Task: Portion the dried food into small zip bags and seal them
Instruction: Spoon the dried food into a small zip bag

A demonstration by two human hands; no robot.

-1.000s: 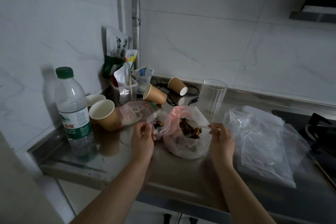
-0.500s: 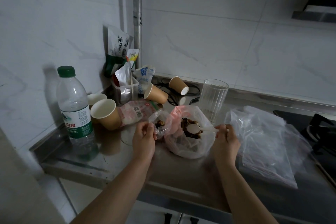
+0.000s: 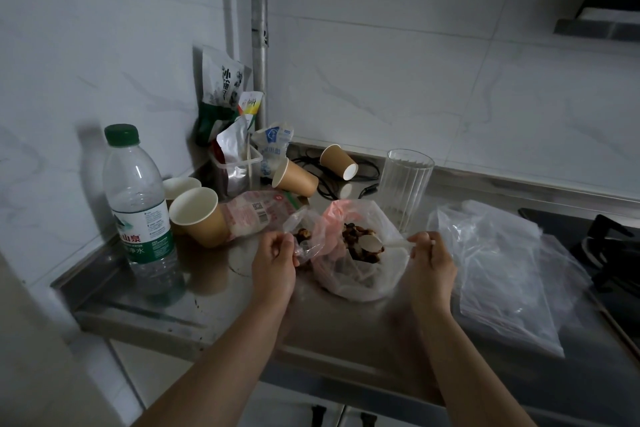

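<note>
A small zip bag (image 3: 300, 240) is being pinched open by the left hand (image 3: 273, 265) — a few dark pieces already inside. A white spoon (image 3: 372, 243) is being gripped by the right hand (image 3: 429, 262) over dried food (image 3: 358, 242) in the big bag (image 3: 360, 274) — portioning looks early, sealing not yet done.

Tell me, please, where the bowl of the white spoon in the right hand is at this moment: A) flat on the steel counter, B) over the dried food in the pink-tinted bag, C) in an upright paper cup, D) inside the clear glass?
B: the right hand grips the white spoon by its handle, and its bowl sits over the dried food inside the open pink-tinted bag, apart from the clear glass.
</note>
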